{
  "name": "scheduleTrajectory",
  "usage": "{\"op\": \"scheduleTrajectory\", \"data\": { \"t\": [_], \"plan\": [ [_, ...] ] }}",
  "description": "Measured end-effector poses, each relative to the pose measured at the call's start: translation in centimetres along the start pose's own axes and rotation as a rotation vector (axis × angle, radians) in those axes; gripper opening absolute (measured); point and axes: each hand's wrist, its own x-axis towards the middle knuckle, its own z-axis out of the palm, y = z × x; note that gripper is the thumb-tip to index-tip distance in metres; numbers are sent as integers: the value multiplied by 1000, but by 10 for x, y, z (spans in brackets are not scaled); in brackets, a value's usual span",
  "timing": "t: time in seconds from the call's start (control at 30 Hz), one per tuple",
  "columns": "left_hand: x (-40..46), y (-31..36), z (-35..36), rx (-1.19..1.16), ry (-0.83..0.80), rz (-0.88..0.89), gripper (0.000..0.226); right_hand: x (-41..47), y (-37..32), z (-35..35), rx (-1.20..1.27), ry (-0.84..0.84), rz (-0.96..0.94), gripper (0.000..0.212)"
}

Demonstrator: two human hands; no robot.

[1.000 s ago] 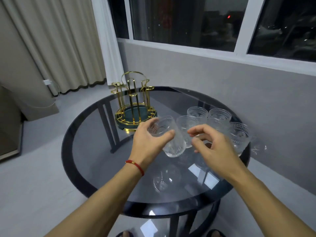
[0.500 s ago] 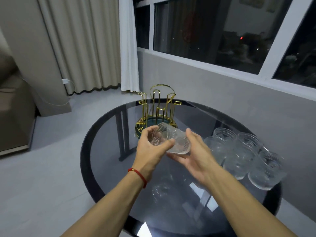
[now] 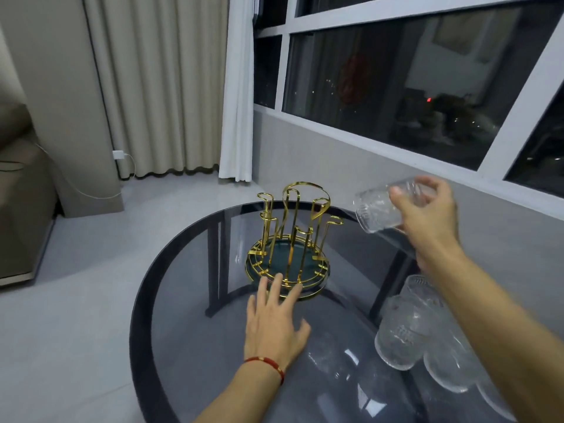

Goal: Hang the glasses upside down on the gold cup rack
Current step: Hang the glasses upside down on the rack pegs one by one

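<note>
While the right hand [image 3: 427, 215] grips a glass [image 3: 377, 209], left hand [image 3: 274, 322] fingers [image 3: 276, 285] spread by the gold rack [image 3: 290, 239].

1. This is a room in a home, seen at night.
2. Long beige curtains [image 3: 158, 87] hang to the pale floor [image 3: 76, 300] beside a white-framed window [image 3: 396, 71] that is dark outside.
3. A sofa [image 3: 21, 209] stands at the left edge, with a charger [image 3: 117, 154] plugged into the wall nearby.
4. A round glass worktop [image 3: 195, 331] carries a gold cup rack [image 3: 290, 239] and drinking glasses [image 3: 403, 331].
</note>
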Motion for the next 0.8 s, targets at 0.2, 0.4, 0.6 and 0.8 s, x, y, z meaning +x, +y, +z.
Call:
{"op": "scheduleTrajectory", "data": {
  "t": [0.2,0.4,0.6,0.8],
  "plan": [
    [3,-2,8,81,25,-15,66,66,-36,77,-111,-112,-245,56],
    [5,-2,11,126,-34,-51,72,89,-31,140,-181,-392,-263,55],
    [10,-3,12,116,-65,-62,72,111,-11,169,-279,-727,-108,47],
    [7,1,10,122,-47,-47,71,131,2,176,-344,-1100,-23,62]
  ]
}}
